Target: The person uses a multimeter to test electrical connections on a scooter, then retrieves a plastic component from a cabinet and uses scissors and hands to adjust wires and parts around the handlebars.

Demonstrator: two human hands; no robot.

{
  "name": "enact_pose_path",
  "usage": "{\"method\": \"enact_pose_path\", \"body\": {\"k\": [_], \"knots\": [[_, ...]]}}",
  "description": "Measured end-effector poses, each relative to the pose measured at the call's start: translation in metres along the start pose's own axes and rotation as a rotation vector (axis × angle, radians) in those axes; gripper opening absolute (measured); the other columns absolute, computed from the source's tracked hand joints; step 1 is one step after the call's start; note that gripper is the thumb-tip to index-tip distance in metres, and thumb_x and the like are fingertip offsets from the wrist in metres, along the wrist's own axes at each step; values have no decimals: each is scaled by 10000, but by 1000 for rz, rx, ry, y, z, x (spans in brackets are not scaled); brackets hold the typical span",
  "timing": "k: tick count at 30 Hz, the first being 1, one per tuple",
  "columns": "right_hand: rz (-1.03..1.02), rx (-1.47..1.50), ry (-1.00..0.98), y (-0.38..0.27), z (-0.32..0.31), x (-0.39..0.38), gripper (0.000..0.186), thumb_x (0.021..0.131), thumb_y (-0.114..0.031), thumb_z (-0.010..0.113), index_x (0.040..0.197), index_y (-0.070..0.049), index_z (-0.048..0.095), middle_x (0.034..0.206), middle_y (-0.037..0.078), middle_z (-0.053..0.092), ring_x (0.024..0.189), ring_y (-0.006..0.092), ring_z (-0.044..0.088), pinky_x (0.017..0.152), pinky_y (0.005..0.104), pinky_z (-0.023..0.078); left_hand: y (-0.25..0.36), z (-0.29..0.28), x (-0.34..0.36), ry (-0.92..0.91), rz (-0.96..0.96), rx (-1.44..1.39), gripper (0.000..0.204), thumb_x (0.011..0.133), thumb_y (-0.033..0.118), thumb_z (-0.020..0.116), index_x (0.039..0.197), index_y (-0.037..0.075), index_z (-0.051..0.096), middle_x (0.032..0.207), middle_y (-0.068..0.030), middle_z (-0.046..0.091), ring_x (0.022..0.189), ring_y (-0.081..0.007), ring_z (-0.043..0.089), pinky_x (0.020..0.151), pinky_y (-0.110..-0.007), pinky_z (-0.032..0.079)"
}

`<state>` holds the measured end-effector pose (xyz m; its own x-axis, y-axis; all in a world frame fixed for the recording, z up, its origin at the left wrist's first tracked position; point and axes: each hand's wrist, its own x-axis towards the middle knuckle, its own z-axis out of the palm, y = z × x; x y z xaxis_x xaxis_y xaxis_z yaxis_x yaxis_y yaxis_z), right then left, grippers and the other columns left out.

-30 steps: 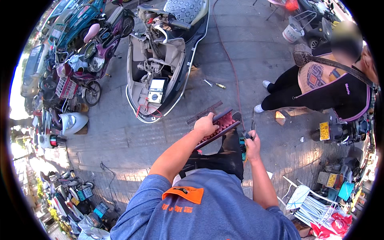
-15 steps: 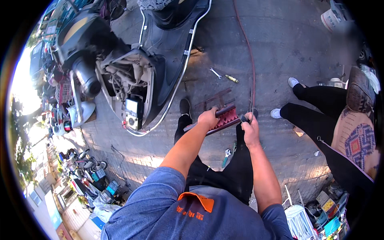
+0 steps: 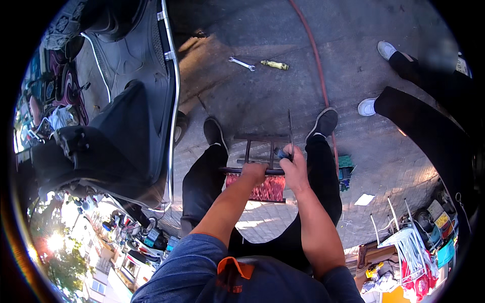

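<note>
My left hand [image 3: 255, 173] is closed on the dark upper rail of an object with a red pleated middle [image 3: 268, 189], held low in front of me. My right hand [image 3: 294, 164] is closed on a long, thin dark tool [image 3: 290, 123], which points away from me, just right of that rail; its exact kind is unclear. Just beyond both hands a dark metal frame with crossbars [image 3: 247, 151] is visible between my shoes. A silver open-end wrench [image 3: 241, 63] and a yellow-handled tool [image 3: 274, 64] lie on the pavement farther ahead.
A dark scooter [image 3: 121, 141] with chrome side rails fills the left. A red hose [image 3: 316, 48] runs over the pavement past my right shoe [image 3: 323, 121]. Another person's legs [image 3: 419, 121] are at the right. A white chair [image 3: 406, 245] and clutter stand at lower right.
The scooter appears farther left as the view has shifted. The red pleated object is now level rather than slanted. My right hand's tool still points forward. The other person's legs appear higher.
</note>
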<state>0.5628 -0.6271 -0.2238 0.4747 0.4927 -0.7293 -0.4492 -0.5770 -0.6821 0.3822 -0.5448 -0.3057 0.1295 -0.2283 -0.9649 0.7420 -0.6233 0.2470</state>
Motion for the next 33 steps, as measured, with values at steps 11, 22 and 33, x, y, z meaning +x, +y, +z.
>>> {"method": "enact_pose_path", "body": {"k": [11, 22, 33], "knots": [[-17, -627, -211, -105, 20, 56, 461, 817, -297, 699, 1213, -61, 704, 1165, 255, 635, 1103, 471, 666, 957, 535, 546, -3, 83, 113, -555, 224, 247, 594, 870, 349, 785, 1444, 223, 695, 1351, -153, 743, 1233, -349, 709, 1021, -503, 551], [-160, -1130, -212, -116, 59, 109, 585, 829, -385, 657, 1334, -93, 694, 1363, 287, 662, 1270, 454, 656, 1078, 498, 537, 6, -93, 33, 303, 469, 284, 376, 955, 328, 614, 1097, 41, 811, 1147, -225, 782, 1084, -408, 741, 956, -530, 560], [-276, -1104, -380, 9, 108, 98, 522, 927, -453, 641, 1282, -91, 763, 1349, 217, 733, 1259, 404, 698, 1033, 494, 564, -61, -12, -214, 1117, 971, -715, 156, 1027, 172, 695, 1046, 17, 705, 902, -80, 722, 876, -166, 707, 801, -360, 558]]}}
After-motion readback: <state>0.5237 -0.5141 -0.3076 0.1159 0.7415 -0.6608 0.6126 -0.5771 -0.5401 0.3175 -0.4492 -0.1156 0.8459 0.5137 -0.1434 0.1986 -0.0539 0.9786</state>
